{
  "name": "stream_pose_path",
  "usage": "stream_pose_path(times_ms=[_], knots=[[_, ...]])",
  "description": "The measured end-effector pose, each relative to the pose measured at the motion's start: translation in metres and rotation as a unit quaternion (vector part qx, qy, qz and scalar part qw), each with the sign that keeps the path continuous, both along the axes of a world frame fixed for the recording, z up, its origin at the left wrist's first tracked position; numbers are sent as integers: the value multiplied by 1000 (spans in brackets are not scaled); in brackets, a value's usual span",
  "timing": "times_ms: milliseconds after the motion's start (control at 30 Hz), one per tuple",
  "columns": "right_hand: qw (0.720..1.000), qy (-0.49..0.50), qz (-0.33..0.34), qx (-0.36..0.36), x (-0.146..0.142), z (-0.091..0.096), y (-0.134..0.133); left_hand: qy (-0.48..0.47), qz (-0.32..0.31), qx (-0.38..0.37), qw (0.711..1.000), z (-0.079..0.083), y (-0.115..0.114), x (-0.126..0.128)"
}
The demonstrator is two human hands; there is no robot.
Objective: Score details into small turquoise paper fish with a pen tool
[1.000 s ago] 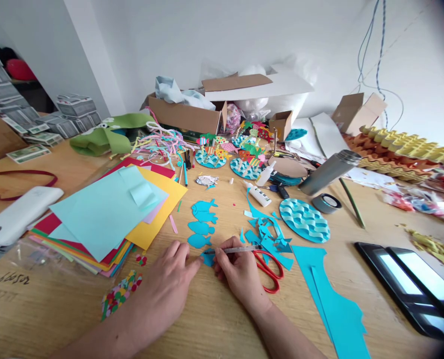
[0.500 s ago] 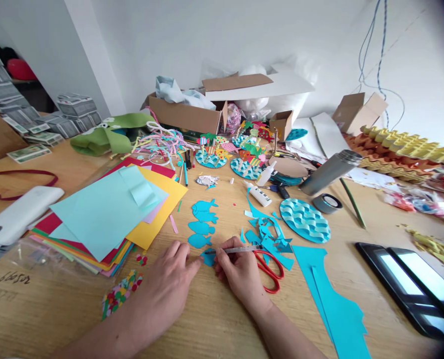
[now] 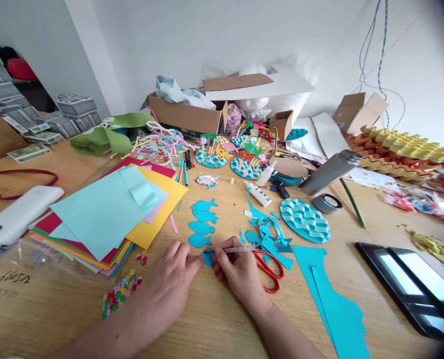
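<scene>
A slim dark-and-grey pen [image 3: 240,248] is pinched in my right hand [image 3: 240,269], its tip on a small blue paper fish [image 3: 208,258]. My left hand [image 3: 173,274] lies on the table with fingers stretched and a fingertip touching that fish's left edge. The fish is partly hidden by my fingers. Above it, several blue paper fish cutouts form a column; the top fish [image 3: 205,205] has drawn lines. Red-handled scissors [image 3: 272,274] lie just right of my right hand, their blades hidden among blue paper scraps [image 3: 270,234].
Coloured paper sheets [image 3: 105,214] are stacked at left, beside paper dots [image 3: 122,289]. A cut blue sheet [image 3: 334,299] and dark devices with bright screens [image 3: 404,284] lie at right. Farther back are a wavy-patterned disc [image 3: 304,220], a glue bottle [image 3: 259,195], a leaning flask [image 3: 330,172] and a cardboard box [image 3: 188,114].
Almost nothing differs. Both hands and the pen stay at the blue fish, with at most a tiny shift of the right hand.
</scene>
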State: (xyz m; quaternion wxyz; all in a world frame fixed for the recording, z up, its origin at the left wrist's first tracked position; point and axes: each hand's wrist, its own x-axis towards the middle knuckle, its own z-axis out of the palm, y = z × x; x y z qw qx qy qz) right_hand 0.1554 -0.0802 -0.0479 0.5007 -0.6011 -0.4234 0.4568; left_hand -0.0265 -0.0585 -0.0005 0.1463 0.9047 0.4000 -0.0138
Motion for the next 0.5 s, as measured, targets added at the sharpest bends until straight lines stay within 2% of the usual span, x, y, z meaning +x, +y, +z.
stream_pose_path(times_ms=[500], knots=[[1000,1,5,-6,0,3,0,14,1,-6,1000,2,1,2]])
